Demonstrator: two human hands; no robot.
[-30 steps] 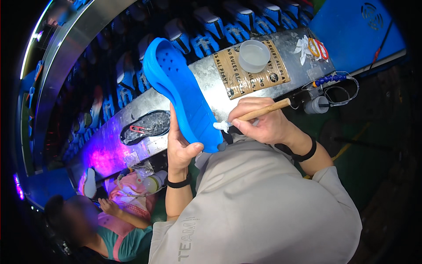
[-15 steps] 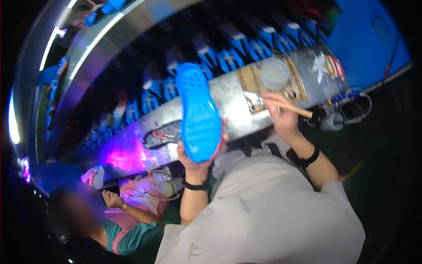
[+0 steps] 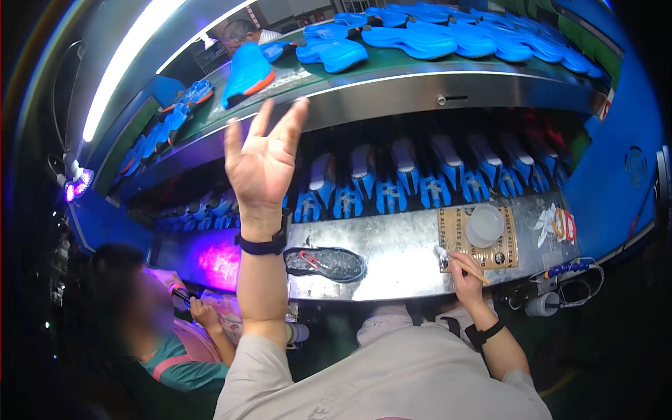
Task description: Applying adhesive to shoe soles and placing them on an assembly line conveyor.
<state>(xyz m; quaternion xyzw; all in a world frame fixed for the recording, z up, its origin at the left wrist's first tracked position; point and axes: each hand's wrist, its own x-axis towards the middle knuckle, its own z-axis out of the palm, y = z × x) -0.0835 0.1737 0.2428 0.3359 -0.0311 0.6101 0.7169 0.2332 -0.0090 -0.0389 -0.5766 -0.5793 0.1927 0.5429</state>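
My left hand (image 3: 262, 168) is raised toward the upper belt, palm showing, fingers spread and holding nothing. Just past its fingertips is a blue shoe sole (image 3: 246, 72) with an orange end, tilted at the belt's near edge. Whether it rests fully on the belt I cannot tell. Low over the metal table, my right hand (image 3: 465, 276) grips a brush (image 3: 477, 272) by its wooden handle. Its bristle end is beside the left edge of a cardboard sheet (image 3: 500, 260), on which stands a translucent round tub (image 3: 485, 225).
Several blue soles (image 3: 413, 42) lie along the green upper belt (image 3: 297, 82). Below it, shoes with blue parts (image 3: 392, 194) stand in a row. A dark sole (image 3: 325, 264) with a red piece lies on the metal table (image 3: 399, 241). A co-worker (image 3: 182, 350) sits at the left.
My left hand has moved up and forward from the table and let go of the blue sole, now at the belt. My right hand keeps the brush near the cardboard. The view has tilted up.
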